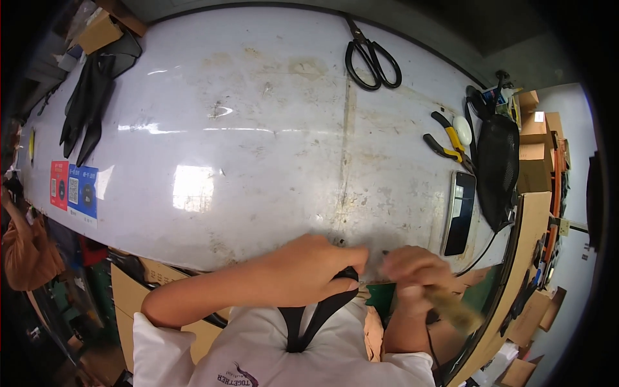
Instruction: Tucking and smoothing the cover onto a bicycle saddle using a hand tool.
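My left hand is closed on a black strap-like piece at the table's near edge. The piece hangs in a V against my white shirt, its upper end between thumb and fingers. Just to the right, my right hand is closed round a tan, stick-like tool. Motion blurs the tool's thick end, so I cannot make out its exact kind. A small dark tip shows at the fingers on the side toward my left hand. The two hands are close together but apart.
On the white table lie black-handled scissors, yellow-and-black pliers, a white oval object, a phone and a black mesh pouch. Black flat pieces lie far left. Another person's sleeve shows at left.
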The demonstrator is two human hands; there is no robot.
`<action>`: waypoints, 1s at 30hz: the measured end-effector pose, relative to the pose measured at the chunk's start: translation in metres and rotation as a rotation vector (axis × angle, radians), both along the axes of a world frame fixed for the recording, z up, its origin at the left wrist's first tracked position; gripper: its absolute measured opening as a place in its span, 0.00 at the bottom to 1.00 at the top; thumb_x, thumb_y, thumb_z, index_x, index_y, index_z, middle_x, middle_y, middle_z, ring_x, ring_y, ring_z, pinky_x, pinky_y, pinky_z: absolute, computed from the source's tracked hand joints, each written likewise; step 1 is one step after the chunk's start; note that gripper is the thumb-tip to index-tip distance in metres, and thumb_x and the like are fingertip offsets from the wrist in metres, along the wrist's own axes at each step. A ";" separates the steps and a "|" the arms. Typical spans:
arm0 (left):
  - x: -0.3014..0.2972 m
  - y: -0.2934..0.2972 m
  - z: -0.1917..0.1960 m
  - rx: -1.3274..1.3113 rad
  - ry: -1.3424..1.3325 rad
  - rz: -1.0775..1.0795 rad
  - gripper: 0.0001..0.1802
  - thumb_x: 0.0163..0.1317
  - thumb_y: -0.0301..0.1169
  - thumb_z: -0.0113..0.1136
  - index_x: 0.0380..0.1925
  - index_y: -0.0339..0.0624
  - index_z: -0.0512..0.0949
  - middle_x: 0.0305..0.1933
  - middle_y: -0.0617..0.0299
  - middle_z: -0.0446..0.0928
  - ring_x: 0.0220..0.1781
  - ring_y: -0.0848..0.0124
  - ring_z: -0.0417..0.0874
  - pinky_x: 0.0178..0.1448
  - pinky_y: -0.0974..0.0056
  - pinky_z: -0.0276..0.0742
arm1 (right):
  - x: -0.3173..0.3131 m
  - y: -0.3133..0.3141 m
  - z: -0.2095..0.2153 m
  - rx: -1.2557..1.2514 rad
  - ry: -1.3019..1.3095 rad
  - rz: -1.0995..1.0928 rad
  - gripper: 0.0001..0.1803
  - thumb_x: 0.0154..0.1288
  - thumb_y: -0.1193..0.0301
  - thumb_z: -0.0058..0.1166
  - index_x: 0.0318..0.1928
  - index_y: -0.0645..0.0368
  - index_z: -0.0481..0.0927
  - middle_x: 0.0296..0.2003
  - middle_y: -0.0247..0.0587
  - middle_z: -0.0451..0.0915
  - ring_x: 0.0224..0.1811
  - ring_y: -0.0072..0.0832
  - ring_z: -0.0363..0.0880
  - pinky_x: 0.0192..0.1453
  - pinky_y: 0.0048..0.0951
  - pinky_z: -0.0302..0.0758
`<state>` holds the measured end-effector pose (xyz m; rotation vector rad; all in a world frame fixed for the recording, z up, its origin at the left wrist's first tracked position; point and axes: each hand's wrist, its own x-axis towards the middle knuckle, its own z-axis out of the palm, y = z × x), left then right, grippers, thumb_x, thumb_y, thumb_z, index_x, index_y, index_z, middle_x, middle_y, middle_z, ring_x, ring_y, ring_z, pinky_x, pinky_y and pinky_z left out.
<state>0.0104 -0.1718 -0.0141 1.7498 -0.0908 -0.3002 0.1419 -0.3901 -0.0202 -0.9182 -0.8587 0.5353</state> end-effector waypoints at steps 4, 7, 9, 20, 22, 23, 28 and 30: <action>0.006 0.001 0.009 -0.022 0.035 -0.047 0.10 0.73 0.36 0.67 0.46 0.46 0.80 0.24 0.51 0.80 0.25 0.49 0.82 0.32 0.49 0.74 | -0.015 0.006 0.019 -0.124 -0.301 0.028 0.13 0.65 0.75 0.75 0.36 0.64 0.79 0.25 0.44 0.81 0.28 0.37 0.86 0.32 0.41 0.86; 0.005 0.002 0.006 -0.027 0.014 -0.019 0.08 0.71 0.33 0.68 0.45 0.46 0.80 0.23 0.50 0.79 0.25 0.48 0.82 0.30 0.50 0.74 | -0.033 0.022 0.024 0.245 -0.393 0.085 0.15 0.67 0.70 0.74 0.33 0.62 0.78 0.20 0.40 0.80 0.22 0.34 0.83 0.30 0.38 0.85; 0.003 0.001 0.002 0.008 -0.007 0.014 0.09 0.67 0.29 0.69 0.45 0.46 0.80 0.22 0.51 0.79 0.25 0.47 0.82 0.30 0.50 0.74 | -0.034 0.044 0.033 0.241 -0.637 0.203 0.14 0.67 0.67 0.74 0.33 0.63 0.82 0.29 0.45 0.84 0.29 0.38 0.84 0.40 0.41 0.85; 0.003 0.002 0.002 0.032 0.006 -0.042 0.10 0.67 0.27 0.66 0.47 0.45 0.78 0.22 0.50 0.79 0.26 0.45 0.83 0.31 0.47 0.76 | -0.020 0.034 0.028 -0.113 -0.232 0.375 0.17 0.68 0.72 0.73 0.28 0.64 0.78 0.23 0.43 0.78 0.23 0.37 0.80 0.28 0.40 0.78; 0.003 0.005 0.003 0.053 0.028 -0.061 0.09 0.70 0.29 0.64 0.47 0.44 0.76 0.21 0.51 0.79 0.25 0.44 0.83 0.32 0.45 0.76 | -0.040 0.035 0.023 0.014 0.225 0.056 0.16 0.69 0.72 0.72 0.28 0.65 0.79 0.24 0.43 0.78 0.24 0.39 0.80 0.30 0.41 0.79; 0.002 0.007 0.005 0.034 0.027 -0.067 0.10 0.71 0.30 0.64 0.48 0.43 0.76 0.20 0.51 0.79 0.24 0.45 0.82 0.31 0.46 0.76 | -0.025 0.038 0.022 0.117 -0.091 0.265 0.15 0.70 0.72 0.72 0.29 0.66 0.79 0.23 0.43 0.78 0.24 0.40 0.81 0.31 0.43 0.80; 0.004 0.009 0.007 0.048 0.028 -0.093 0.13 0.72 0.31 0.64 0.52 0.39 0.75 0.19 0.51 0.78 0.23 0.46 0.82 0.29 0.47 0.76 | -0.041 0.039 0.030 0.173 -0.566 0.090 0.17 0.71 0.64 0.73 0.33 0.62 0.79 0.26 0.41 0.81 0.24 0.34 0.80 0.37 0.39 0.85; 0.002 0.009 0.007 0.114 0.089 -0.081 0.23 0.67 0.27 0.68 0.61 0.43 0.78 0.18 0.52 0.76 0.20 0.51 0.80 0.27 0.52 0.75 | -0.042 0.041 0.021 0.173 -0.627 -0.018 0.17 0.71 0.63 0.73 0.34 0.61 0.80 0.28 0.40 0.82 0.26 0.34 0.81 0.37 0.40 0.86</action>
